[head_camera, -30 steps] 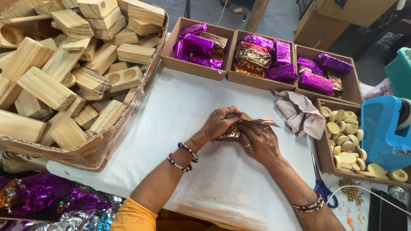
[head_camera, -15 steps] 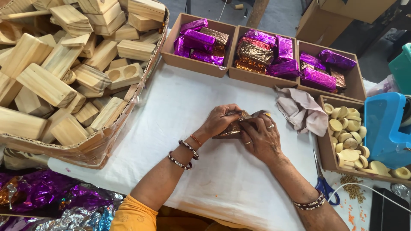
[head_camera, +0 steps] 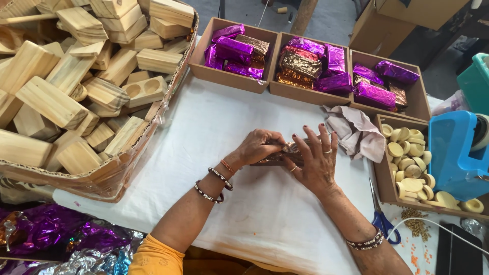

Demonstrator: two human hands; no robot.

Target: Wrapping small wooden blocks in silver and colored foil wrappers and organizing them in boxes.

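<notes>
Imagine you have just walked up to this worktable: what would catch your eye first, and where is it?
Probably the shiny purple and bronze foil-wrapped blocks, packed in three open boxes along the table's far edge. Next, the heap of pale wooden blocks filling the big cardboard tray at the left. At the centre, the left hand and right hand press bronze foil around a block on the white cloth.

Bronze foil-wrapped block (head_camera: 281, 154), flat on white cloth.
</notes>
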